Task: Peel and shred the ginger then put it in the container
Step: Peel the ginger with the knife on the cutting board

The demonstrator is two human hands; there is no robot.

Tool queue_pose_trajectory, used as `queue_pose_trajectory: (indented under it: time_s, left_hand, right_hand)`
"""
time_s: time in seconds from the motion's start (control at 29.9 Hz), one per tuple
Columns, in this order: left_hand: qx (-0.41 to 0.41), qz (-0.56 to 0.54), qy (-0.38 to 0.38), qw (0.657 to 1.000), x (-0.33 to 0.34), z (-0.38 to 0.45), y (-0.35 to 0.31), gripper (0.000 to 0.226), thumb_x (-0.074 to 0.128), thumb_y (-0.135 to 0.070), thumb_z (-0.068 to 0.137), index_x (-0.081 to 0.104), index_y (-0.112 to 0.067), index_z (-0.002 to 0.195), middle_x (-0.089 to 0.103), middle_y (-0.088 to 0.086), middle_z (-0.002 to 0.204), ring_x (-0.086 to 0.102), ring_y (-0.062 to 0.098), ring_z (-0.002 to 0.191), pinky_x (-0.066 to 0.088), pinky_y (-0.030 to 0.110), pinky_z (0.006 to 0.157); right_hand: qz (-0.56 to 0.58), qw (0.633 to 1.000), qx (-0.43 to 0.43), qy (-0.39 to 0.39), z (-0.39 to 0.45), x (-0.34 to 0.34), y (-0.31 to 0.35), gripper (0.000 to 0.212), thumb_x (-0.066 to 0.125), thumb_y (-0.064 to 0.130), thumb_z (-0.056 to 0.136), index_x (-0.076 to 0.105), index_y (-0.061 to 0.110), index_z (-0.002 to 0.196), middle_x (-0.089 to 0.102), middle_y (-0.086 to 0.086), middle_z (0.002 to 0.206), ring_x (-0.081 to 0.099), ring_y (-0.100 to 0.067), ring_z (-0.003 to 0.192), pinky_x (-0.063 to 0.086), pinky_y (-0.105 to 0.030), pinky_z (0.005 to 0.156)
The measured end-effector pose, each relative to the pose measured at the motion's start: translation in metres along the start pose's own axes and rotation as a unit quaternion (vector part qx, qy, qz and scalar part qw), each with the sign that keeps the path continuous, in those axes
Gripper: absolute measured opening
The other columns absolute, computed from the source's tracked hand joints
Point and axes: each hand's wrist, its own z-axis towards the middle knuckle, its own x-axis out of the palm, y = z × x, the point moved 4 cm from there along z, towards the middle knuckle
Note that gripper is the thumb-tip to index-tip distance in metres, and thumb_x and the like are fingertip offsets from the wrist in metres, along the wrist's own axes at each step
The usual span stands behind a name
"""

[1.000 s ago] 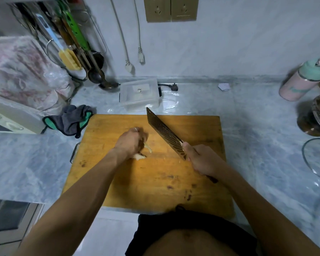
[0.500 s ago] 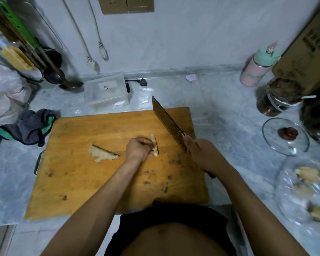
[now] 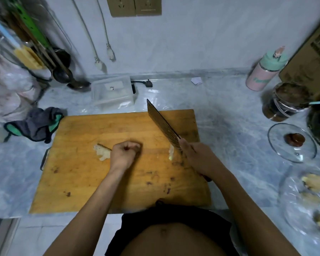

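The thin ginger slice has left the left hand and now lies by the cleaver, while that hand has drawn back to the board's middle.

The left hand (image 3: 127, 154) sits as a curled fist on the wooden cutting board (image 3: 92, 182); whether it holds anything cannot be told. The right hand (image 3: 198, 159) grips the handle of the cleaver (image 3: 162, 126), whose blade points toward eleven o'clock. A pale ginger slice (image 3: 171, 152) lies just beside the blade, at three o'clock from the fist. The larger ginger piece (image 3: 102, 152) lies at nine o'clock, just beside the fist. The clear container (image 3: 113, 93) waits off the board at twelve o'clock. Judging by this, slicing has begun; shredding and filling the container remain.
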Motion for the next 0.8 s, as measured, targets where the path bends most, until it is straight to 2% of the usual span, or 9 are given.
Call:
queue_pose_trajectory:
  time_s: [0.1,0.2,0.3,0.33,0.43,0.53,0.63,0.7,0.8]
  left_hand:
    - [0.012,-0.016,-0.061,0.998,-0.035,-0.008,0.013,0.027,0.066,-0.003,0.089,0.071,-0.022,0.071,0.071,-0.008,0.076,0.063,0.008,0.076,0.049,0.023,0.086]
    - [0.033,0.004,-0.132,0.991,-0.064,-0.017,0.028,0.016,0.067,-0.006,0.089,0.073,-0.018,0.08,0.072,-0.005,0.083,0.066,0.012,0.084,0.048,0.022,0.083]
    - [0.063,0.071,-0.183,0.979,-0.083,-0.021,0.038,0.011,0.069,-0.012,0.089,0.074,-0.017,0.098,0.068,0.003,0.106,0.064,0.016,0.095,0.048,0.024,0.088]
    - [0.07,0.086,-0.182,0.977,-0.086,-0.02,0.041,0.016,0.069,-0.011,0.089,0.073,-0.016,0.104,0.064,0.005,0.113,0.064,0.018,0.099,0.047,0.025,0.091]
    - [0.112,0.157,-0.132,0.972,-0.089,-0.015,0.041,0.033,0.064,-0.005,0.09,0.066,-0.015,0.121,0.049,0.009,0.137,0.052,0.026,0.123,0.038,0.026,0.105]
    - [0.222,0.298,-0.046,0.927,-0.09,-0.002,0.036,0.046,0.059,0.0,0.087,0.063,-0.018,0.129,0.043,0.009,0.149,0.032,0.029,0.141,0.029,0.035,0.115]
    - [0.206,0.371,-0.026,0.905,-0.096,0.009,0.031,0.038,0.066,-0.016,0.086,0.067,-0.023,0.123,0.059,0.006,0.126,0.053,0.029,0.122,0.048,0.038,0.101]
    - [0.114,0.357,-0.068,0.925,-0.102,0.01,0.028,0.03,0.072,-0.034,0.085,0.07,-0.026,0.114,0.064,0.002,0.106,0.063,0.023,0.094,0.055,0.033,0.078]
    - [-0.028,0.193,-0.109,0.975,-0.106,0.013,0.032,0.023,0.081,-0.037,0.079,0.072,-0.017,0.087,0.071,0.003,0.079,0.067,0.019,0.069,0.054,0.03,0.062]
  right_hand:
    - [-0.007,0.999,-0.02,0.039,0.011,0.017,0.016,0.059,0.022,0.059,0.101,0.049,0.021,0.065,0.051,0.006,0.053,0.047,-0.002,0.044,0.037,-0.02,0.053]
    - [-0.003,0.994,-0.037,0.1,0.019,0.04,0.031,0.07,0.019,0.065,0.096,0.056,0.011,0.071,0.051,-0.004,0.056,0.048,-0.008,0.044,0.039,-0.025,0.058]
    - [-0.038,0.987,-0.046,0.149,0.026,0.061,0.05,0.076,0.02,0.065,0.098,0.06,0.005,0.072,0.05,-0.005,0.055,0.055,-0.002,0.045,0.043,-0.048,0.095]
    - [-0.052,0.985,-0.044,0.161,0.029,0.066,0.056,0.078,0.021,0.063,0.1,0.06,0.002,0.072,0.051,-0.003,0.055,0.058,0.0,0.048,0.039,-0.054,0.103]
    - [-0.071,0.98,-0.039,0.184,0.03,0.075,0.073,0.074,0.024,0.064,0.1,0.054,0.005,0.066,0.047,-0.003,0.055,0.063,-0.027,0.057,0.053,-0.05,0.081]
    - [-0.104,0.974,-0.038,0.199,0.027,0.077,0.086,0.065,0.022,0.059,0.103,0.047,0.01,0.068,0.042,-0.002,0.052,0.066,-0.036,0.074,0.037,-0.056,0.095]
    - [-0.094,0.975,-0.03,0.199,0.03,0.079,0.081,0.067,0.022,0.063,0.1,0.044,0.012,0.063,0.044,-0.003,0.051,0.064,-0.034,0.06,0.051,-0.045,0.075]
    - [-0.074,0.978,-0.031,0.193,0.033,0.08,0.074,0.066,0.024,0.064,0.099,0.046,0.012,0.064,0.045,-0.008,0.055,0.053,-0.028,0.048,0.05,-0.035,0.056]
    - [-0.059,0.98,-0.032,0.188,0.035,0.08,0.069,0.067,0.024,0.062,0.101,0.051,0.009,0.07,0.047,-0.013,0.061,0.051,-0.025,0.047,0.043,-0.027,0.045]
